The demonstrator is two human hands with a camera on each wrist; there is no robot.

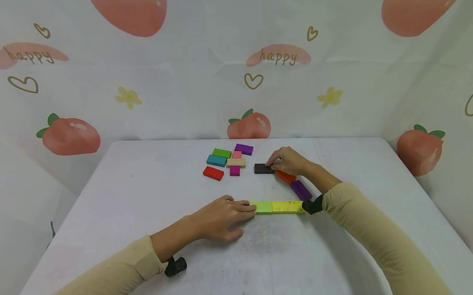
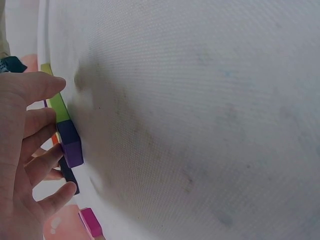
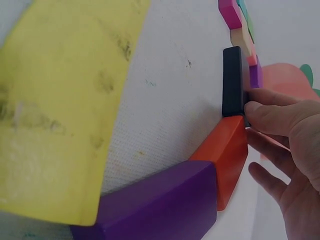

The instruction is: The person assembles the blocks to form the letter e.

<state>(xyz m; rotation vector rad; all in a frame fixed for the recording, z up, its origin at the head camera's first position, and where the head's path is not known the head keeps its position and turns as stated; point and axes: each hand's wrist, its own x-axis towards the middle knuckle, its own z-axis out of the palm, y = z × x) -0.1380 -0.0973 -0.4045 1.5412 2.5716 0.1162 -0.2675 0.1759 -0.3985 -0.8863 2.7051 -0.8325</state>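
In the head view my left hand (image 1: 223,218) lies at the left end of a row made by a lime green block (image 1: 264,208) and a yellow block (image 1: 286,207). Its fingers touch a dark purple block (image 2: 73,153), seen in the left wrist view against the green one; the thumb stays apart. Farther back, my right hand (image 1: 290,161) pinches the right end of a black block (image 1: 263,168) between thumb and finger. That block meets an orange-red block (image 3: 225,155), which joins a purple block (image 3: 165,200) slanting toward the yellow one.
Left of the black block lies a loose group: red (image 1: 213,173), teal (image 1: 216,160), green (image 1: 222,153), beige (image 1: 236,163), pink (image 1: 237,154), magenta (image 1: 235,170) and purple (image 1: 244,149) blocks. A printed cloth (image 1: 202,100) hangs behind the white table (image 1: 143,186).
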